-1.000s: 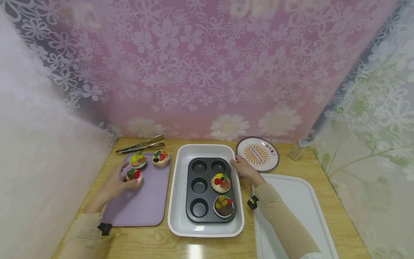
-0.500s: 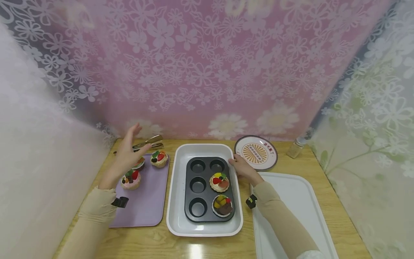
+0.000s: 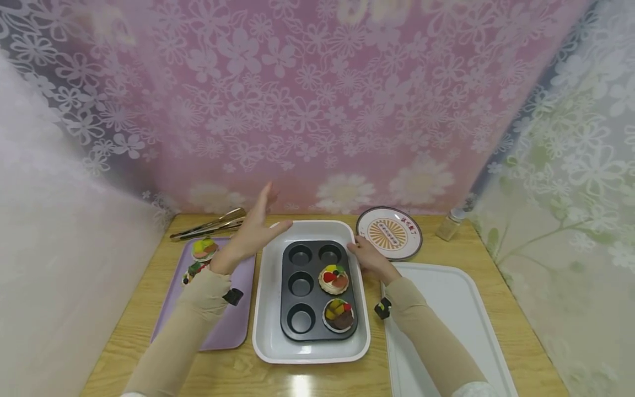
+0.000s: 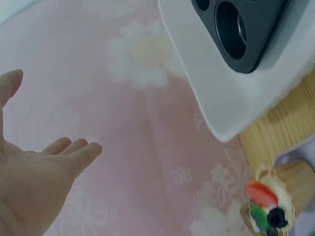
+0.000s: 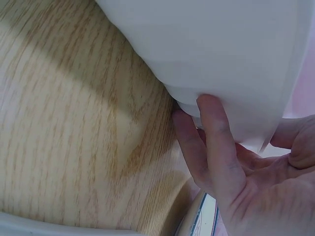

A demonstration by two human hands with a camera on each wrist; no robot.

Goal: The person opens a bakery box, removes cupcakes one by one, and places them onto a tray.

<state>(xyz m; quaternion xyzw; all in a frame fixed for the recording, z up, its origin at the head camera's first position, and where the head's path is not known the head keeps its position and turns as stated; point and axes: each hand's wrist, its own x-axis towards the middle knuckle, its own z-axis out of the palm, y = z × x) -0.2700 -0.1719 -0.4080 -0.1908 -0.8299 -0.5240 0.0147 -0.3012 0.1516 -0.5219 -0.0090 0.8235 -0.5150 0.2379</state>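
My left hand hovers over the gap between the purple tray and the white deep tray. Its fingers are spread and hold nothing. A black muffin tin lies inside the white tray. Two fruit-topped cupcakes fill the middle and near cups of its right column; the other cups are bare. At the white tray's far right side, my right hand grips the rim, fingers against the outer wall. The purple tray bears a yellow-topped cupcake, a partly covered one and a strawberry-topped tart.
Metal tongs lie behind the purple tray. A round plate with an orange sunburst sits at the back right, near a small glass jar. A flat white tray lies under my right forearm.
My left hand has let go of the pink cupcake on the purple tray, risen and moved right towards the white tray. My right hand keeps its grip on the rim.
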